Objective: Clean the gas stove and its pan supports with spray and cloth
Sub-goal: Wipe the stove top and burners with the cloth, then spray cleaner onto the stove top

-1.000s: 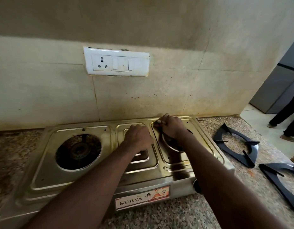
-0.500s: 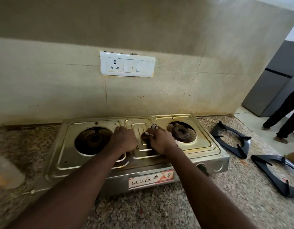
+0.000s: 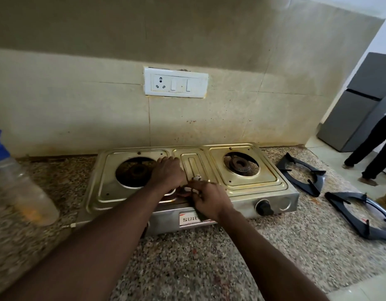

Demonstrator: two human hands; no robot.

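Observation:
A steel two-burner gas stove [image 3: 253,187] stands on the granite counter with both burners bare. My left hand [image 3: 168,174] rests palm-down on the stove top, between the left burner [image 3: 133,172] and the centre strip. My right hand [image 3: 209,198] is at the stove's front centre, its fingers curled and pinching a small whitish wad [image 3: 195,178] against the metal. What the wad is made of is too small to tell. Two black pan supports [image 3: 300,172] [image 3: 359,213] lie on the counter to the right of the stove. A blurred clear bottle with a blue cap [image 3: 20,185] stands at the far left.
A tiled wall with a white socket plate [image 3: 175,85] rises right behind the stove. The stove's black knob [image 3: 263,207] faces me. Past the counter's right end stand a grey fridge [image 3: 361,101] and a person's legs [image 3: 370,155] on the floor.
Both hands have moved from the right burner leftward and toward the stove's front centre. The view has shifted left and back, bringing the bottle in.

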